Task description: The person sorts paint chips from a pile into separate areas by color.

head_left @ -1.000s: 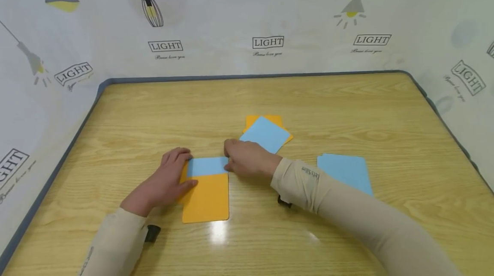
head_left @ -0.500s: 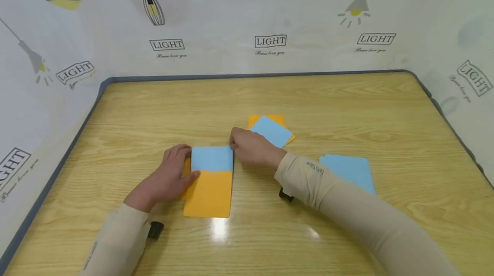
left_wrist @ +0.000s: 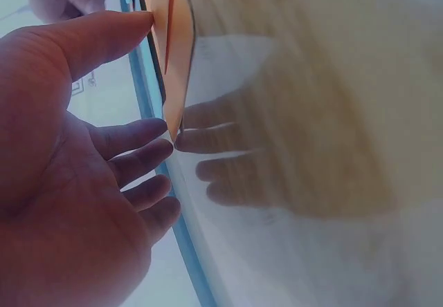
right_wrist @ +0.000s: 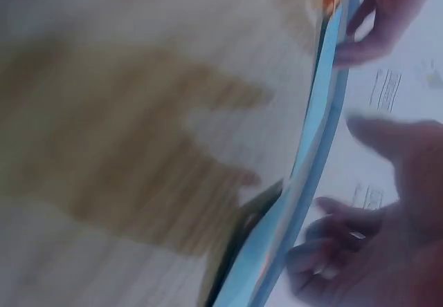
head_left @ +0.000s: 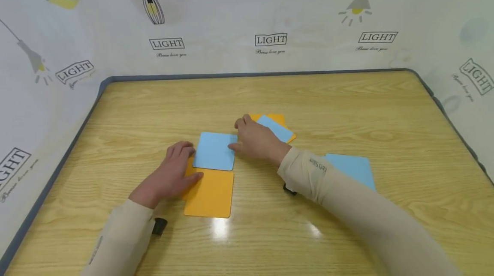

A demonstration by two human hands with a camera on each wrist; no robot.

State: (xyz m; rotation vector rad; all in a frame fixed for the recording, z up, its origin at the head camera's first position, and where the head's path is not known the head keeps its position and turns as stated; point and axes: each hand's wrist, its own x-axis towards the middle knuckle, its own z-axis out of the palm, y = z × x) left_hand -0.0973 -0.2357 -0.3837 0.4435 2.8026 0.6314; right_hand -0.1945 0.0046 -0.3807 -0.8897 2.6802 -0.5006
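Flat on the wooden table (head_left: 127,181), your blue card (head_left: 213,152) lay between your two hands, just beyond the orange card (head_left: 210,194); whether their facing edges overlapped you could not tell. Its sides looked nearly equal, so no long axis stood out; its near edge ran roughly left to right and its sides leaned slightly rightward as they went away from you. The orange card lay much the same way. Your left hand (head_left: 173,171) was loosely spread, thumb resting on the orange card and fingertips by the left edge of the blue one, gripping nothing, and a second orange piece (head_left: 190,164) showed beneath it. Your right hand (head_left: 256,139) had its thumb at the blue card's right edge, well apart from the fingers, with no grip closed around it. Behind that hand, another blue piece (head_left: 276,128) lay turned at an angle over orange sheets (head_left: 270,118). More blue cards (head_left: 353,169) lay partly behind your right sleeve (head_left: 347,199), whose lettering was too small to read surely. On the wall covering (head_left: 220,53), boxed words read "LIGHT", above small script, among printed lamps (head_left: 153,9).
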